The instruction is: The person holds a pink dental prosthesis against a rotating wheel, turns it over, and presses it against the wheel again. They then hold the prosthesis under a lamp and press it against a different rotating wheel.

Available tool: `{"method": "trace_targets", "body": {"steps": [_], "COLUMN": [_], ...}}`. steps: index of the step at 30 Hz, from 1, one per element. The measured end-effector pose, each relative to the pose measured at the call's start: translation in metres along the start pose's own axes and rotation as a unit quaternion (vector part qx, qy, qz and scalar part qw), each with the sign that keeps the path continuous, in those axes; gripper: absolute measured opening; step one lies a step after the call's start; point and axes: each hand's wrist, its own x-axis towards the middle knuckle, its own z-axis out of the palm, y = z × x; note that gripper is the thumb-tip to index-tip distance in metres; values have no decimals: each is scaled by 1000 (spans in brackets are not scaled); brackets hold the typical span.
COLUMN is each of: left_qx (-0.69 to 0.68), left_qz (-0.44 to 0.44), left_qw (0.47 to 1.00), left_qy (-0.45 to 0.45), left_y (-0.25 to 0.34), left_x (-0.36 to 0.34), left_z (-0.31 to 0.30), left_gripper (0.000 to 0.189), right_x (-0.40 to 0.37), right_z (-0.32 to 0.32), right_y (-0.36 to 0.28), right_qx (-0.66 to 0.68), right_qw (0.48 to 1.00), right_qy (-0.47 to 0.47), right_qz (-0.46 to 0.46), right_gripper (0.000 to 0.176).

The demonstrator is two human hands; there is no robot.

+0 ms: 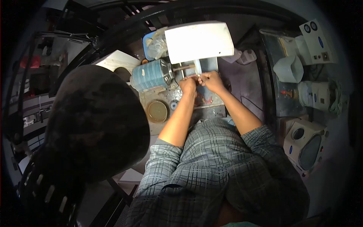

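Both my hands meet over a small worktable (211, 101), just below a bright white lamp shade (199, 41). My left hand (188, 84) and my right hand (211, 80) pinch a small pale piece (197, 76) between their fingertips; it is too small to tell what it is. A blue-grey electric motor (151, 75) with a shaft (183, 68) sticking out to the right lies just left of my left hand. My forearms reach out from plaid sleeves.
A round brown lid (157, 111) lies left of my left arm. A plastic bag (155, 45) sits behind the motor. White machines (306, 142), a white cup (289, 69) and a red-handled tool (287, 92) stand at the right. A large dark rounded shape (94, 121) fills the left.
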Motion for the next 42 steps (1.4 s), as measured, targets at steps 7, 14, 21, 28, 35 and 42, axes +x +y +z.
{"method": "trace_targets", "body": {"steps": [7,14,21,28,35,42], "left_qx": [-7,-3,-7,-12,4,-3], "left_qz": [-1,-9,-21,-12,-19,3], "left_qw": [1000,1000,1000,1000,1000,1000], "left_qy": [-4,9,12,5,2,-11], "left_y": [-10,-3,-3,-8,4,-2], "left_x": [6,-1,-3,2,-4,0], "left_z": [-3,8,5,1,2,0], "left_gripper": [6,9,9,6,7,6], "right_x": [7,4,2,2,2,8], "right_z": [1,-2,0,-2,1,0], "right_y": [21,7,7,6,8,14], "right_qx": [-11,45,19,49,63,88], "right_qw": [1000,999,1000,999,997,995], "right_qy": [-6,16,11,-2,-15,-20], "right_qz": [3,9,14,22,30,39], "right_gripper": [18,17,17,18,18,17]}}
